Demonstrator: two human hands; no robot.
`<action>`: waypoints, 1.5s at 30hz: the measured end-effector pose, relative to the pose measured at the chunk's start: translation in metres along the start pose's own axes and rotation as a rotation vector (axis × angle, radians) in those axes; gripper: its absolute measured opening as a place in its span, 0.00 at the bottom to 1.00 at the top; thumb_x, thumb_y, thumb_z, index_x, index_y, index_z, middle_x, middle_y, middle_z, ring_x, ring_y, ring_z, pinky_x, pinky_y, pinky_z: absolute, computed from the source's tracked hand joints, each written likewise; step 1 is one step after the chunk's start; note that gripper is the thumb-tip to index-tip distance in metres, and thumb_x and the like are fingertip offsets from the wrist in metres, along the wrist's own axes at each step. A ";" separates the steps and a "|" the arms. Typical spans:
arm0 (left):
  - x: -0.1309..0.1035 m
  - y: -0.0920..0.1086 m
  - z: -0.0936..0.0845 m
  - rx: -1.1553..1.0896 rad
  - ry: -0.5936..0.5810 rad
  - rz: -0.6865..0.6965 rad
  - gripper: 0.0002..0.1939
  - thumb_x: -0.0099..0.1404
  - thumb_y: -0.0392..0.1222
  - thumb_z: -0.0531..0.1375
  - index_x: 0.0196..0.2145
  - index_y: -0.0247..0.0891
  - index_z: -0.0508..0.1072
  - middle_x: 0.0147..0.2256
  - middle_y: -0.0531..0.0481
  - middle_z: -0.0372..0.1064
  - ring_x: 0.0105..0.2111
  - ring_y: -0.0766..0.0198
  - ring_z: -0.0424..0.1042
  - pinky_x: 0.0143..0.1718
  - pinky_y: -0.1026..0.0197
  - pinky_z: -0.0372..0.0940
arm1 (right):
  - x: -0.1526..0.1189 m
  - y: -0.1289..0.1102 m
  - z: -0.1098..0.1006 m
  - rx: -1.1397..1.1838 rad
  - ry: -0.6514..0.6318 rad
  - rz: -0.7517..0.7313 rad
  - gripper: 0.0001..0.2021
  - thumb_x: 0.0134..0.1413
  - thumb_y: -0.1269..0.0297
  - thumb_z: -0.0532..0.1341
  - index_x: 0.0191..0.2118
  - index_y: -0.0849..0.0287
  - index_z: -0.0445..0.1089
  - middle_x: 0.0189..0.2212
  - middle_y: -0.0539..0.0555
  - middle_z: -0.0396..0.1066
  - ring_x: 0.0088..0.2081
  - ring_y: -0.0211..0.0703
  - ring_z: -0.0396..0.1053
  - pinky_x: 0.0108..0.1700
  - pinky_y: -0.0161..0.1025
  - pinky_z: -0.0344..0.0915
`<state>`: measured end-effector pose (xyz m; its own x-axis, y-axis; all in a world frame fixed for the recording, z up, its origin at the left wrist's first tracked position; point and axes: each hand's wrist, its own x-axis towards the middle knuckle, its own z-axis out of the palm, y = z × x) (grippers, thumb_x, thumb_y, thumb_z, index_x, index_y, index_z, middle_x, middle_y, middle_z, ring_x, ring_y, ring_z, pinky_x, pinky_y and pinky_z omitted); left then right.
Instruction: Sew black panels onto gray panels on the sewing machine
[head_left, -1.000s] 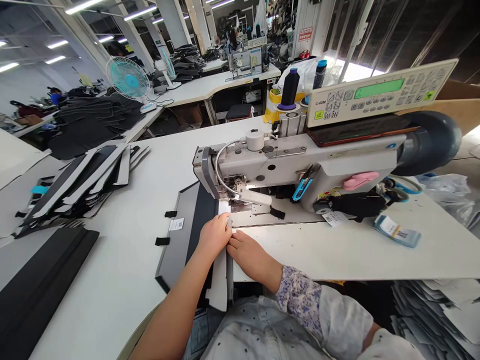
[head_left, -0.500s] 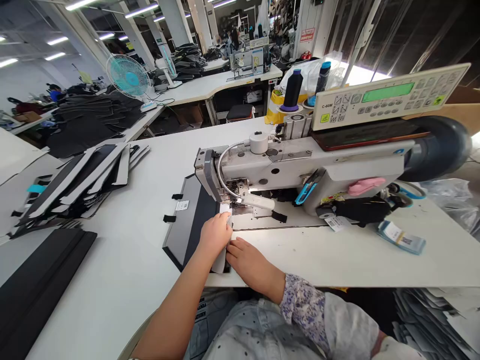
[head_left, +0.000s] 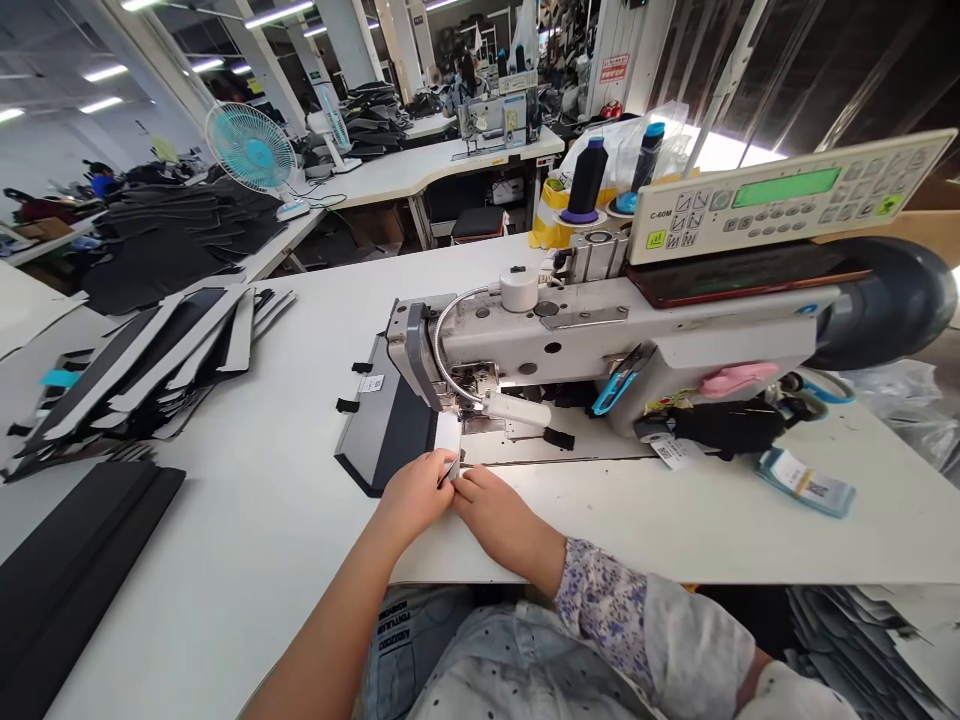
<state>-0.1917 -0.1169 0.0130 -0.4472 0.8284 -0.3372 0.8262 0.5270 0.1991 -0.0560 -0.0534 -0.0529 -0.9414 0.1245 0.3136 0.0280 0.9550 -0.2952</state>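
A grey and black fabric panel (head_left: 403, 430) lies partly under the head of the sewing machine (head_left: 517, 335). Black tabs stick out from its left edge beside a white label (head_left: 370, 383). My left hand (head_left: 415, 492) is closed on the panel's near right edge, thumb and fingers pinching it just in front of the needle area. Close against it, my right hand (head_left: 495, 512) has its fingers bent together at the same edge. The fingertips of both hands nearly meet, and what lies between them is mostly hidden.
Stacked grey and black pieces (head_left: 172, 350) and folded black panels (head_left: 90, 560) lie on the left. Thread cones (head_left: 586, 180) stand behind the machine. Blue-handled snips (head_left: 616, 388) hang on its body, and a bundle of labels (head_left: 806, 480) rests at right.
The panel has moved farther away under the machine head. My left hand has shifted down and left, and the grey strip below it has shortened. My right hand has barely moved.
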 end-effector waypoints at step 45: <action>0.083 -0.023 0.016 0.161 0.420 0.135 0.13 0.62 0.32 0.50 0.39 0.35 0.74 0.39 0.38 0.68 0.45 0.51 0.64 0.48 0.52 0.58 | 0.027 0.039 0.013 -0.006 0.193 0.219 0.11 0.59 0.74 0.55 0.43 0.59 0.72 0.46 0.59 0.70 0.51 0.50 0.63 0.52 0.48 0.63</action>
<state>-0.2425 -0.0630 -0.0348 -0.4043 0.9102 0.0901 0.9145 0.4003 0.0596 -0.0845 -0.0161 -0.0679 -0.8311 0.3767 0.4092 0.2265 0.9012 -0.3697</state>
